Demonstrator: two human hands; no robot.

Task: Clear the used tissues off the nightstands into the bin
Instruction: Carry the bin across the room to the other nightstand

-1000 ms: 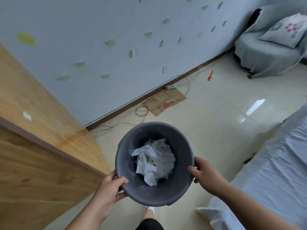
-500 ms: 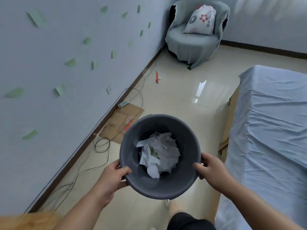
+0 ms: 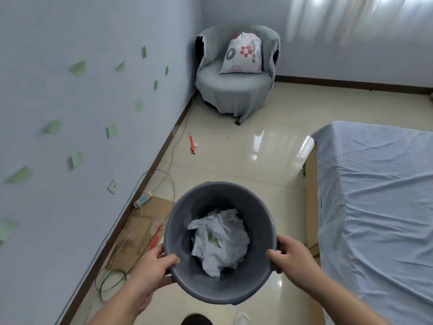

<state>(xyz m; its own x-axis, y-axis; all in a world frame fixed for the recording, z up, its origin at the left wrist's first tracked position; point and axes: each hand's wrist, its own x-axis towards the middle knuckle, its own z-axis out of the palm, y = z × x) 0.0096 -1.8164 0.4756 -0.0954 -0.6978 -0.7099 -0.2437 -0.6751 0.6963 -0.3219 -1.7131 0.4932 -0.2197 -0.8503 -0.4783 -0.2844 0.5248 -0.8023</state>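
The left hand [image 3: 150,266] clamps the near-left rim of the round dark-grey plastic bin [image 3: 253,216], thumb hooked over the lip and fingers wrapped beneath; the right hand [image 3: 293,256] grips the opposite rim the same way. With 2 hands on opposite sides the bin hangs level and clear of the floor, which looks like a carrying hold meant to keep the contents from tipping out.

Inside, the crumpled white used tissues [image 3: 220,240] lie in 1 loose heap on the bottom, well below the rim, so at least part of the clearing appears done. No nightstand is in view, so whether any tissues remain on one cannot be told.

Beyond the bin, the glossy cream tiled floor [image 3: 234,156] runs forward. Along the pale blue wall [image 3: 70,31] at the left lie a flattened brown cardboard sheet [image 3: 145,221], a white power strip [image 3: 143,199] and loose cables. To the right is a bed under a light-blue sheet [image 3: 375,195]. In the far corner stands a round grey-covered armchair [image 3: 234,92] holding a floral cushion [image 3: 243,55].
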